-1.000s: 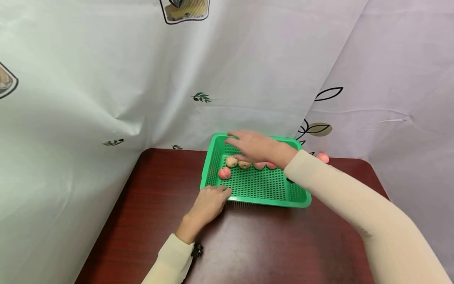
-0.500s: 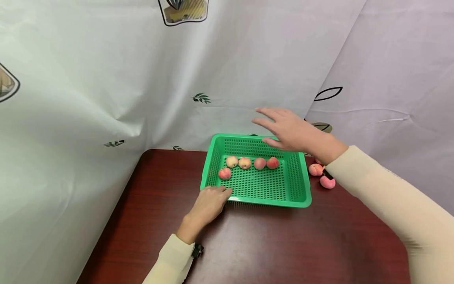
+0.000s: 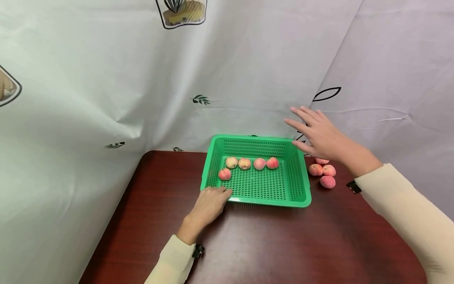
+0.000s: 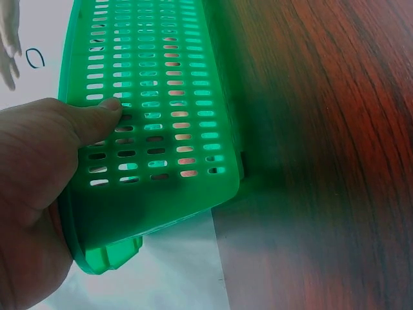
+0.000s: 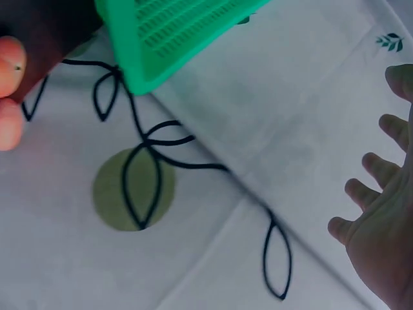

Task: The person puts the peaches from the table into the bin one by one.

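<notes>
A green plastic basket (image 3: 273, 202) with slotted walls stands at the back of the table. My left hand (image 3: 207, 205) grips its near left rim; in the left wrist view the thumb presses on the outer side of the slotted wall (image 4: 155, 200). Inside lie several peaches: a row with a pale yellow one (image 3: 232, 162) at its left end and a red one (image 3: 272, 163) at its right, plus a pink one (image 3: 224, 174) in front. Above the basket's back right corner, my right hand (image 3: 320, 134) is held in the air, fingers spread, holding nothing.
Several more peaches (image 3: 327, 182) lie in a small cluster on the dark red wooden table (image 3: 269, 244), just right of the basket. A white printed cloth (image 3: 248, 79) hangs close behind the table.
My right hand has risen out from over the basket and moved right, uncovering the row of peaches and then the cluster outside. My left hand stays on the rim.
</notes>
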Demonstrator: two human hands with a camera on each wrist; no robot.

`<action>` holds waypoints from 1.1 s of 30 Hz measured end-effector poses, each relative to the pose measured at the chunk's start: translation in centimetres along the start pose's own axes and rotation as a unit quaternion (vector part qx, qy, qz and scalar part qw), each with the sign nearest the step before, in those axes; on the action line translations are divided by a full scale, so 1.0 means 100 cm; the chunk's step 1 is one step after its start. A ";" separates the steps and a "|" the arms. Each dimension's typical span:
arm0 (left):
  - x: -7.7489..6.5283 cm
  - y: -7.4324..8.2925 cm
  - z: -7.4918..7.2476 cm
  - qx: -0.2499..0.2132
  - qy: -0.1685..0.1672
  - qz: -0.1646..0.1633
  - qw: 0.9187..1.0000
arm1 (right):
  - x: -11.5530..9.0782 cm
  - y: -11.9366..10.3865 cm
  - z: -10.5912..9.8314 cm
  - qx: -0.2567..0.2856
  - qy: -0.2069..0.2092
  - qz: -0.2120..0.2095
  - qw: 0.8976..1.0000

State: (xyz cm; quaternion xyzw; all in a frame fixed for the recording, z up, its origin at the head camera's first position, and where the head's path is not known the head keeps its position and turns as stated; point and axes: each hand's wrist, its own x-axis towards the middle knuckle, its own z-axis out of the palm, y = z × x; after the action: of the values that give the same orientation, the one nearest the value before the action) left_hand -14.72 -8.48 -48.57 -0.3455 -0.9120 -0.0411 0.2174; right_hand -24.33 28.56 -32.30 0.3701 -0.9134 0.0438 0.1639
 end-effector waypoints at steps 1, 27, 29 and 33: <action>0.000 0.000 0.000 0.001 -0.004 0.000 1.000 | -0.006 0.001 0.000 0.003 -0.003 0.010 1.000; 0.000 0.001 0.005 -0.004 -0.009 0.000 1.000 | -0.144 0.025 0.064 0.079 0.066 0.174 0.979; -0.001 0.000 0.005 -0.005 -0.009 -0.001 1.000 | -0.151 0.025 0.069 0.079 0.049 0.183 0.979; -0.001 0.000 0.004 -0.004 -0.010 -0.006 1.000 | -0.161 0.025 0.079 0.083 0.029 0.195 0.977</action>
State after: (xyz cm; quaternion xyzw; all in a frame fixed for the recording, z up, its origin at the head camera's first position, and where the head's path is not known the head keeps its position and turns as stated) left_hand -14.81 -8.47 -49.02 -0.3415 -0.9158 -0.0424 0.2069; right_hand -17.39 39.43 -44.96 0.1963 -0.9558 0.1617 0.1475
